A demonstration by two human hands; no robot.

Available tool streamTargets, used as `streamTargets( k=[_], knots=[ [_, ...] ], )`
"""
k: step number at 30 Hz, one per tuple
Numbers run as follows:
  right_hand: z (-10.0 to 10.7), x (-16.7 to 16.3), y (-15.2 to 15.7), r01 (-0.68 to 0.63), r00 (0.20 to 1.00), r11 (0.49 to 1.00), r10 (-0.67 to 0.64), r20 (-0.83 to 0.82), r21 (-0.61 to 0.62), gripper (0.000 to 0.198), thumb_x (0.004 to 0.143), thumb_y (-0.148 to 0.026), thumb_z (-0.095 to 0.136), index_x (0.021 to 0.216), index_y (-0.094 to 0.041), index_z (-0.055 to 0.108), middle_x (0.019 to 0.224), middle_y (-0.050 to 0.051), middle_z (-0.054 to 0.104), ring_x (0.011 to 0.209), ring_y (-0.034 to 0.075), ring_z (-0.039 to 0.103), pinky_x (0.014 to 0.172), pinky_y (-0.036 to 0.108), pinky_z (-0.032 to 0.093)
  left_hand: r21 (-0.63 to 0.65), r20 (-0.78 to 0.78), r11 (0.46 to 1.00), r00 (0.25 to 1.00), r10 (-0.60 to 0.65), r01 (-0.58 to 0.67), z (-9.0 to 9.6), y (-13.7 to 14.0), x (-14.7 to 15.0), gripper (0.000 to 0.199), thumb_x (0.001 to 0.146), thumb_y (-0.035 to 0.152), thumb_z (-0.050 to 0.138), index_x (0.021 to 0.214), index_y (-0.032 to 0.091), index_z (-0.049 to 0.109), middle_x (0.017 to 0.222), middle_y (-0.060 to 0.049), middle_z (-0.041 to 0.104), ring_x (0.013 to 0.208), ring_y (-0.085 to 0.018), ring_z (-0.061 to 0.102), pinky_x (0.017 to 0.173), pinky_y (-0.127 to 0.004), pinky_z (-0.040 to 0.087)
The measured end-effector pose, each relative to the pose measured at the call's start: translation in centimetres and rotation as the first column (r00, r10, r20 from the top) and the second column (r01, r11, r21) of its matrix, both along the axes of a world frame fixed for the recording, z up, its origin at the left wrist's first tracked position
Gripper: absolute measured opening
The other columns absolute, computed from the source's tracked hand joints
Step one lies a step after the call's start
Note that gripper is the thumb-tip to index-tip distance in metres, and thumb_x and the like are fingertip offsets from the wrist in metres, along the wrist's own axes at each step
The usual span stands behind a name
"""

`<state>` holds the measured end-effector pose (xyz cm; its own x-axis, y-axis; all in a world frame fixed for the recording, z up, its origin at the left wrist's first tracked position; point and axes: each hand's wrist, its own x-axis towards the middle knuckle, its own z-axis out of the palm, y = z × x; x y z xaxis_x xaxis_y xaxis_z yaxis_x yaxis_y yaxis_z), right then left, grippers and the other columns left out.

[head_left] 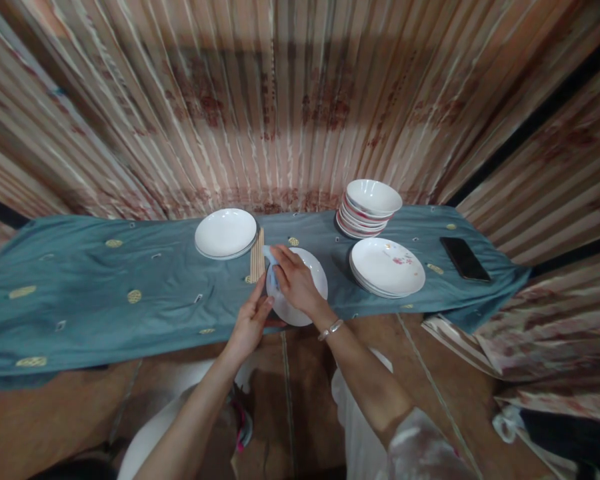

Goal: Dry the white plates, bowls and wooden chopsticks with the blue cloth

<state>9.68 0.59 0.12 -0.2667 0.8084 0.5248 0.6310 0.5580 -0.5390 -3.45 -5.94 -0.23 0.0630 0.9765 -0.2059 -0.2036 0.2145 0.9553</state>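
A white plate [296, 315] is in front of me at the near edge of the table. My left hand [250, 321] grips its left rim, with the thumb close to the top side and some fingers hidden. My right hand [299, 280] is closed on a light blue cloth [272, 259] and presses it at the plate's upper left edge. The cloth is partly covered by my fingers. Just left of the plate lies a row of wooden chopsticks [257, 257]. Beyond the chopsticks sits a small stack of white plates [225, 233].
To the right stand a stack of bowls [373, 197] and a stack of flower-patterned plates [387, 267]. A black phone [464, 259] lies at the right end. A teal cloth [95, 287] covers the narrow table. Striped curtains [300, 100] hang behind it.
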Motion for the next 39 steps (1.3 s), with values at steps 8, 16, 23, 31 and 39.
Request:
streamTargets(
  k=[8,16,23,31,39],
  knots=[
    [-0.4,-1.3,-2.8,-0.182,0.974,0.974,0.16,-0.159,-0.133,0.046,0.091,-0.014,0.036,0.135,-0.02,0.048,0.144,0.008,0.043,0.134,0.015,0.039,0.112,0.034,0.034,-0.055,0.104,0.995,0.991,0.083,-0.077,-0.4,0.2,-0.8,0.078,0.071,0.035,0.071,0.142,0.023,0.039,0.092,-0.005,0.069,0.081,-0.02,0.065,0.067,-0.035,0.058],
    [-1.1,0.8,-3.7,-0.365,0.904,0.868,0.245,-0.35,-0.337,0.037,0.086,-0.01,0.045,0.116,-0.019,0.065,0.123,0.007,0.063,0.112,0.015,0.059,0.097,0.03,0.046,-0.091,0.2,0.994,0.977,0.073,-0.055,0.8,0.1,-0.9,0.07,0.074,0.041,0.068,0.137,0.021,0.044,0.094,-0.005,0.069,0.076,-0.018,0.067,0.062,-0.032,0.058],
    [-1.6,4.2,-4.1,-0.33,0.944,0.858,0.293,-0.154,-0.393,0.036,0.081,-0.005,0.049,0.108,-0.019,0.069,0.111,0.005,0.069,0.102,0.016,0.064,0.09,0.031,0.049,-0.117,0.15,0.989,0.983,0.104,-0.087,0.7,0.3,-0.8,0.089,0.068,0.032,0.072,0.146,0.019,0.031,0.088,-0.005,0.071,0.075,-0.02,0.067,0.063,-0.034,0.058],
    [-2.3,6.2,-3.9,-0.019,0.983,0.943,0.079,0.168,-0.334,0.029,0.081,-0.007,0.053,0.103,-0.018,0.069,0.113,0.009,0.066,0.102,0.019,0.063,0.092,0.033,0.049,-0.079,0.118,0.991,0.986,0.117,-0.108,0.7,0.4,-0.6,0.092,0.064,0.029,0.075,0.145,0.019,0.033,0.077,-0.001,0.066,0.071,-0.017,0.063,0.065,-0.036,0.058],
    [-1.6,4.2,-5.7,-0.252,0.966,0.941,0.26,0.002,-0.225,0.044,0.092,-0.014,0.04,0.135,-0.021,0.045,0.137,0.01,0.05,0.128,0.017,0.047,0.108,0.038,0.04,-0.073,0.117,0.993,0.988,0.099,-0.091,0.5,0.5,-0.7,0.093,0.064,0.033,0.076,0.145,0.02,0.034,0.081,-0.003,0.068,0.072,-0.018,0.063,0.065,-0.036,0.058]
  ],
)
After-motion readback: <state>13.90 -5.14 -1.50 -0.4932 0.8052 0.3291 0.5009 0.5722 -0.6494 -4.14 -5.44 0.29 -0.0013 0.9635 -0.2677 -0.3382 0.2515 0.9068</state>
